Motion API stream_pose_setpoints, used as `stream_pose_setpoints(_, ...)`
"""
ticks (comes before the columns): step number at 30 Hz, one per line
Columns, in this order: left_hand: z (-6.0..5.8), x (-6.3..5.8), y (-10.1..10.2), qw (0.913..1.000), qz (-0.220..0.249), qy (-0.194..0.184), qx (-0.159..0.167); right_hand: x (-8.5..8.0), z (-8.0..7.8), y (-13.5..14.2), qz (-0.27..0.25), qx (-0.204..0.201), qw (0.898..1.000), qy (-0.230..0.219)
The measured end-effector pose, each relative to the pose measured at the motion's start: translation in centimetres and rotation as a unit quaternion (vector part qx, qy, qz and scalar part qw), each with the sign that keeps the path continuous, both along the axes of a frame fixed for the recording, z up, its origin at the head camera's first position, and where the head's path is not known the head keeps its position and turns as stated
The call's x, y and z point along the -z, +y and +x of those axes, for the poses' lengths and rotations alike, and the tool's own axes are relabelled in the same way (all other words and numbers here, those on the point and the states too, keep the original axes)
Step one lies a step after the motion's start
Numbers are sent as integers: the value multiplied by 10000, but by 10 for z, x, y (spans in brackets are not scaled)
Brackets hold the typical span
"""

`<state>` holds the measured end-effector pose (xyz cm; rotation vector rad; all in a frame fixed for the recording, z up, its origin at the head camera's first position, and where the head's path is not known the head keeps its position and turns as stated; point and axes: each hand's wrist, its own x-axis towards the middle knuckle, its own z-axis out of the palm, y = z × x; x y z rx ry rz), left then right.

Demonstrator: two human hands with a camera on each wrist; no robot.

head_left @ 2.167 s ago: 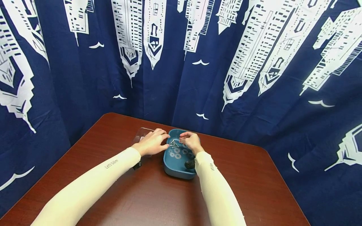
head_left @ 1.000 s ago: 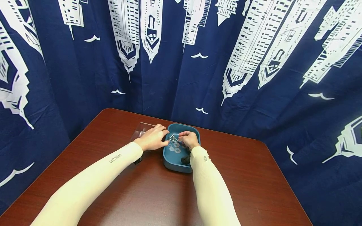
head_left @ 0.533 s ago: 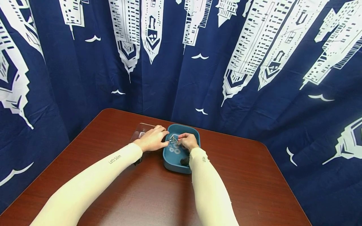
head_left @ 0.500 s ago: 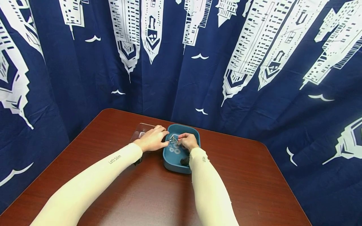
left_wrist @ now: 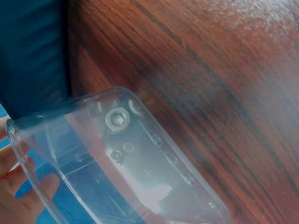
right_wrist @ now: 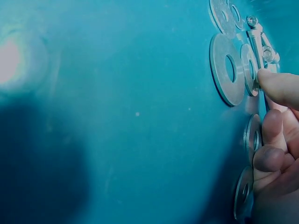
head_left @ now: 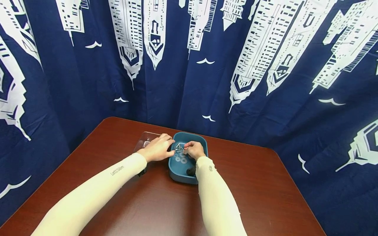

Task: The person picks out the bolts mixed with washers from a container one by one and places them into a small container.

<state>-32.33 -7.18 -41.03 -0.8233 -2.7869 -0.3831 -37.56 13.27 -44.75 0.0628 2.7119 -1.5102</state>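
In the head view, my right hand [head_left: 195, 150] reaches into a blue bin [head_left: 183, 179]. Its thumb tip meets a cluster of silver bolts [right_wrist: 256, 44] and flat washers in the right wrist view, while the other fingers curl below. I cannot tell whether a bolt is pinched there. One large washer [right_wrist: 218, 65] lies just beside the thumb, and more washers [head_left: 183, 161] rest on the bin floor. My left hand [head_left: 157, 148] spreads its fingers at the bin's left rim, beside a clear plastic box [left_wrist: 198, 191]. Part of its fingers shows through the box's wall.
Inside the clear box are a large nut or washer [left_wrist: 117, 119] and small nuts [left_wrist: 116, 155]. A dark rounded lump [head_left: 191, 171] sits in the bin's near end, partly behind the right sleeve. Beyond the wooden table [head_left: 245, 177] hangs a blue patterned curtain [head_left: 168, 101].
My right hand has lowered from over the bin and moved slightly left to the bolts, its fingers drawing together. The left hand stays at the rim. The head view has shifted slightly.
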Motion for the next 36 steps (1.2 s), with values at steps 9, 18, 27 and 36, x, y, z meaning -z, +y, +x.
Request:
stream_pose_setpoints(9, 5, 4, 0, 10000, 61, -32, -34, 7, 3, -2, 197, 9, 9997, 107)
stream_pose_setpoints(18, 6, 3, 0, 10000, 17, -28, -53, 8, 4, -2, 318, 70, 9994, 66)
stream_pose_setpoints(27, 2, 3, 2, 10000, 57, -33, -60, 5, 2, -1, 183, 79, 9997, 170)
stream_pose_setpoints(36, 0, 3, 1, 10000, 51, 44, -11, 2, 1, 0, 232, 33, 9996, 154)
